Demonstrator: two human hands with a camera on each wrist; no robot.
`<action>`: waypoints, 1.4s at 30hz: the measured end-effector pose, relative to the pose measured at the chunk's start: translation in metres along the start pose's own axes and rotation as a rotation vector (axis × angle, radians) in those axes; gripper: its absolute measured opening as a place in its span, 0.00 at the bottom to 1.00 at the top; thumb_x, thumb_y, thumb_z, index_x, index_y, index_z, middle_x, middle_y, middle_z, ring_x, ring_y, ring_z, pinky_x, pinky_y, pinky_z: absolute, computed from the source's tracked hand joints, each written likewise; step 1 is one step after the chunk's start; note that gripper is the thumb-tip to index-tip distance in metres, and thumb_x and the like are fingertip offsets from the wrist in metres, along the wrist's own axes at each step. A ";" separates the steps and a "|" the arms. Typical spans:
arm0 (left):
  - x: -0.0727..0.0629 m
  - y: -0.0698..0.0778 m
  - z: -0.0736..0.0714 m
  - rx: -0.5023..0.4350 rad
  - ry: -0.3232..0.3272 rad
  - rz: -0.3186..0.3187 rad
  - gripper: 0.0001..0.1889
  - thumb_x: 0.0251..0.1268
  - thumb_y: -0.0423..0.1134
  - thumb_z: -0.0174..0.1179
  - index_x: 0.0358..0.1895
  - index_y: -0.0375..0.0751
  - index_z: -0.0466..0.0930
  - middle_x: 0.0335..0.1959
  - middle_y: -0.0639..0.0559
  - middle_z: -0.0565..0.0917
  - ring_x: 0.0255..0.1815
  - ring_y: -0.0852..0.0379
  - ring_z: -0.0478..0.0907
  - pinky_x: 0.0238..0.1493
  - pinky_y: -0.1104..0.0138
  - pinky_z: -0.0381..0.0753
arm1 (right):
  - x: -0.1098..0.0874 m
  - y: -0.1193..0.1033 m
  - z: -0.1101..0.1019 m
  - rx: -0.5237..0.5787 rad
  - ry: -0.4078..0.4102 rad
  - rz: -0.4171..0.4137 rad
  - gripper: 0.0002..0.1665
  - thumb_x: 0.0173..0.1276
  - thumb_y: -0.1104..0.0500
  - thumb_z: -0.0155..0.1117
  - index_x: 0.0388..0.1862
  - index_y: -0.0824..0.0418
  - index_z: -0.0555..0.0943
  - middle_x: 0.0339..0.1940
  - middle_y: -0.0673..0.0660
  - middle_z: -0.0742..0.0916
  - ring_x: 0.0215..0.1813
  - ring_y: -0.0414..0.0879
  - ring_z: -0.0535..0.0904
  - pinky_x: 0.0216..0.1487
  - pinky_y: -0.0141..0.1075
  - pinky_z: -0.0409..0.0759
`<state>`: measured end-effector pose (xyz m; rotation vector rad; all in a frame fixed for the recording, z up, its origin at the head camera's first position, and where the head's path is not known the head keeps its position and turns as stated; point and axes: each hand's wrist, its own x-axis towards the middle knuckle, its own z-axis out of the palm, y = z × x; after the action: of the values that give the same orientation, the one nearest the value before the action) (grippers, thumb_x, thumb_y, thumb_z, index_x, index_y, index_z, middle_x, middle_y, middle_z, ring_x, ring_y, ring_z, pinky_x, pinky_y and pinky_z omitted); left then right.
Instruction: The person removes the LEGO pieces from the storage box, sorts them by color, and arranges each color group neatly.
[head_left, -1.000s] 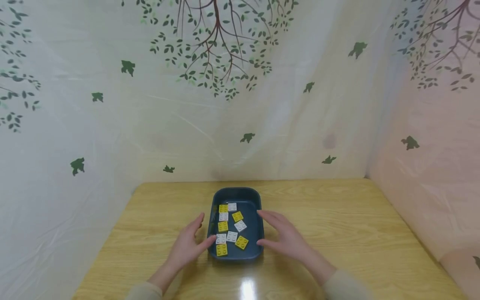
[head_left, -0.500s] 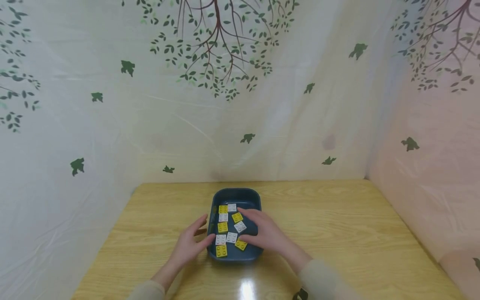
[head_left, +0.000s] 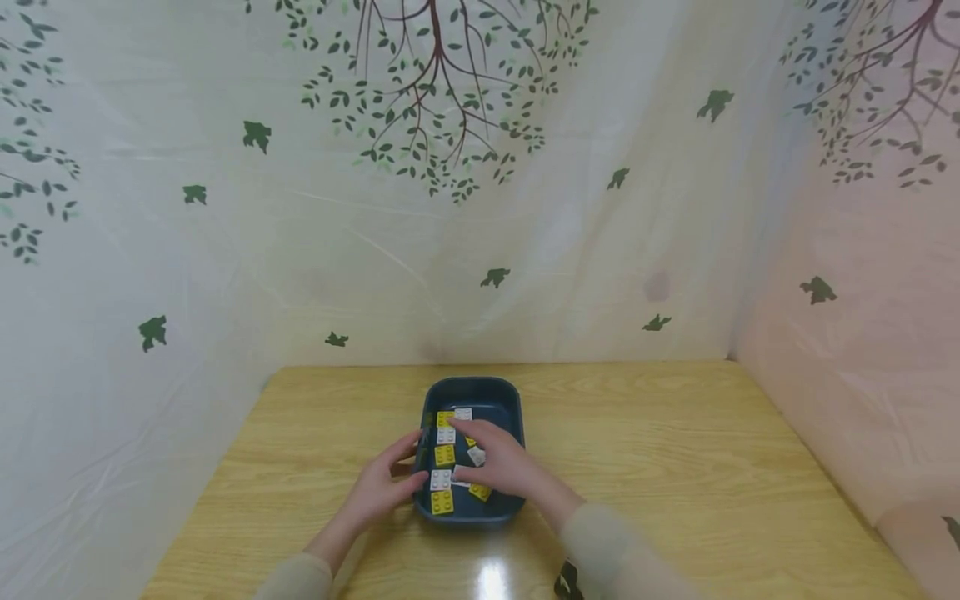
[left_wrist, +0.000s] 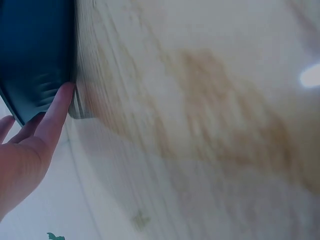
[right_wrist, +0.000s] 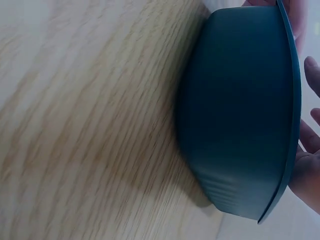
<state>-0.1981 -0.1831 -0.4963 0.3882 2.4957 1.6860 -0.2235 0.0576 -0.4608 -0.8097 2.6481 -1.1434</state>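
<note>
A dark blue rectangular tray (head_left: pixel 480 388) on the wooden table holds several yellow and white toy building bricks. Down its left side run a yellow brick (head_left: pixel 442 502), a white brick (head_left: pixel 441 480) and another yellow brick (head_left: pixel 445 454). My left hand (head_left: pixel 375 490) is at the tray's left rim; its fingers look extended against the tray (left_wrist: pixel 35 45) in the left wrist view. Over the bricks reaches my right hand (head_left: pixel 501 463), thumb and fingers spread apart, partly covering bricks on the right. No brick shows in its grasp. The right wrist view shows mainly the tray's outer side (right_wrist: pixel 240 110).
The wooden table (head_left: pixel 637 450) extends on both sides of the tray. Behind it hangs a pale curtain (head_left: pixel 390 275) with printed branches and birds; a pinkish one (head_left: pixel 862 375) hangs at the right. A small dark object (head_left: pixel 567 581) shows beside the right sleeve.
My right hand has moved left, from the tray's right rim to over the bricks. My left hand has shifted only slightly at the left rim. The bricks appear unmoved.
</note>
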 end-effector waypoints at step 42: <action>0.008 0.004 -0.017 -0.190 -0.220 -0.113 0.36 0.69 0.32 0.60 0.78 0.40 0.55 0.69 0.24 0.64 0.64 0.30 0.70 0.47 0.53 0.85 | 0.038 0.016 0.032 0.066 0.071 0.263 0.25 0.60 0.60 0.75 0.57 0.46 0.85 0.59 0.51 0.84 0.60 0.51 0.77 0.64 0.52 0.73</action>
<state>-0.2093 -0.1949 -0.4852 0.3830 2.1408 1.7152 -0.2521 0.0266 -0.4915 -0.4006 2.6558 -1.1997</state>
